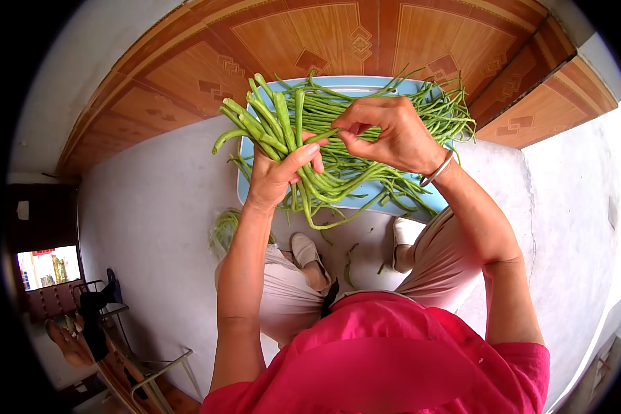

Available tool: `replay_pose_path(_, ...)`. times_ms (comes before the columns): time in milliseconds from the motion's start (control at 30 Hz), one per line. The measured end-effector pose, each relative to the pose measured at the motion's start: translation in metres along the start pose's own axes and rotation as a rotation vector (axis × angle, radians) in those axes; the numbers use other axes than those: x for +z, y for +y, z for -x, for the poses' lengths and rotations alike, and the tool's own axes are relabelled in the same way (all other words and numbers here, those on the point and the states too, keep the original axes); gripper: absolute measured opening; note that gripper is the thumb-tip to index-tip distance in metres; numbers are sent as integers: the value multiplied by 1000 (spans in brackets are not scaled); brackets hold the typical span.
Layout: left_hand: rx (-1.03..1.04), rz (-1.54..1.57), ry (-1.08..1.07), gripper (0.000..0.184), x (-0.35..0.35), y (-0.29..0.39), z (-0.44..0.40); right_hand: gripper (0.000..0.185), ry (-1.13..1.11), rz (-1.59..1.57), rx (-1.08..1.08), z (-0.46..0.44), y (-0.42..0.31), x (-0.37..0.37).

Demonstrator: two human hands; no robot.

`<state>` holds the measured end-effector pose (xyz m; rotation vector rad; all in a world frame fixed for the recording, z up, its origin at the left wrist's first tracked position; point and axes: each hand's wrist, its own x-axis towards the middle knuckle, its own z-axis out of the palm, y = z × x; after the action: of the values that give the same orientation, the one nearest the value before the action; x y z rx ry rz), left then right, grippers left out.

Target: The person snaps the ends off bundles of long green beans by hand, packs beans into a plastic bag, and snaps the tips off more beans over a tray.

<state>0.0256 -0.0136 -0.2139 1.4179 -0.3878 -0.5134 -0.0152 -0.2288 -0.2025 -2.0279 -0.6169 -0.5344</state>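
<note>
A seated person in a pink top is gripping a bunch of long green beans in the left hand, its fingers closing around the stalks so the thick ends are fanning out above the fist. The right hand, nearly closed, is pinching the end of one bean between thumb and finger, just beside the bunch. Beneath both hands, a pile of beans is lying across a pale blue tray, some tips hanging over its rim, and bean scraps are lying on the grey floor near the person's shoes.
</note>
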Motion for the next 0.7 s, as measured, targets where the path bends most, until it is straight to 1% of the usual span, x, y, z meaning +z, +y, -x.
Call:
replay_pose_path(100,38,-6,48,18,3,-2,0,10,-11,178,8,0,-4,2)
replay_pose_path(200,83,23,80,13,11,-4,-1,11,84,298,-8,-1,-8,9)
replay_pose_path(267,105,6,68,10,19,-3,3,13,179,398,25,-4,2,17)
replay_pose_path(300,113,-25,46,9,24,-1,10,10,306,450,87,-10,19,11)
replay_pose_path(333,119,-56,19,7,27,-1,15,12,427,301,161,-17,31,-3)
replay_pose_path(367,87,-62,-14,6,26,-3,19,12,428,254,294,-20,29,-14)
replay_pose_path(400,105,-65,1,6,23,-5,17,13,421,204,417,-24,27,-21)
replay_pose_path(433,121,-72,20,6,20,-6,13,17,343,49,491,-21,27,-19)
replay_pose_path(467,131,-82,34,7,16,-6,10,21,196,-116,589,-17,21,-17)
replay_pose_path(500,77,-98,67,8,11,-3,8,23,49,-198,622,-10,18,-15)
replay_pose_path(533,85,-106,73,9,8,-3,6,25,-102,-277,651,-4,16,-13)
replay_pose_path(567,96,-112,86,10,4,-4,4,27,-215,-444,570,-1,10,-13)
replay_pose_path(600,106,-117,99,11,1,-4,3,19,-448,-432,520,0,11,-15)
replay_pose_path(667,89,-90,89,8,-1,-2,4,10,-645,-436,366,2,-1,-15)
replay_pose_path(700,93,-76,86,8,1,-1,5,14,-634,-437,504,2,-2,-17)
